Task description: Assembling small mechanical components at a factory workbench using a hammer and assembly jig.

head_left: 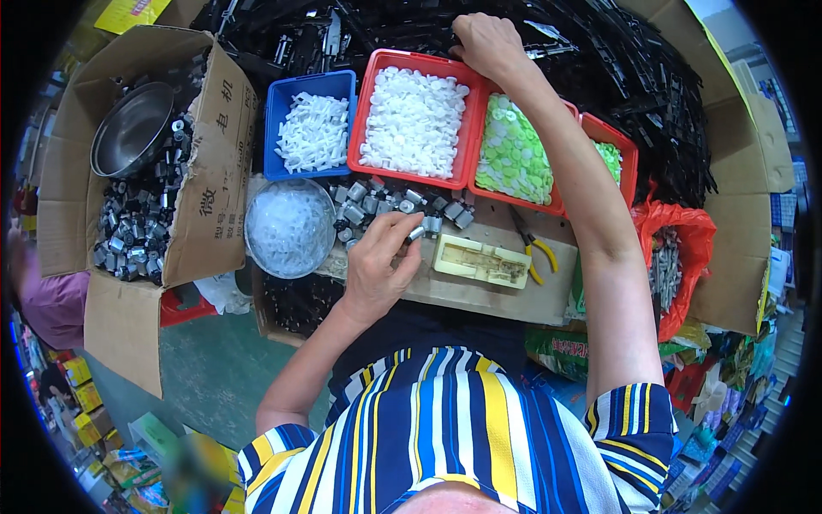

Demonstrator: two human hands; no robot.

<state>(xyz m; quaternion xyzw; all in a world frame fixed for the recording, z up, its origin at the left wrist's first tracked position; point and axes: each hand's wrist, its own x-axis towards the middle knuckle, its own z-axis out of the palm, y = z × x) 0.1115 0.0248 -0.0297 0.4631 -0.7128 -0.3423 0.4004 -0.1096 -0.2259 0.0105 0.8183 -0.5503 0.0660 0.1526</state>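
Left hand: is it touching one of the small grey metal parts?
Touching. The head view shows the left hand pinching a grey metal part between its fingertips.

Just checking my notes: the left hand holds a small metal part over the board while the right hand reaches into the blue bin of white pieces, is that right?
Not quite. In the head view the right hand reaches past the red bins into the pile of black parts, not the blue bin. The left hand does hold a small metal part over the board.
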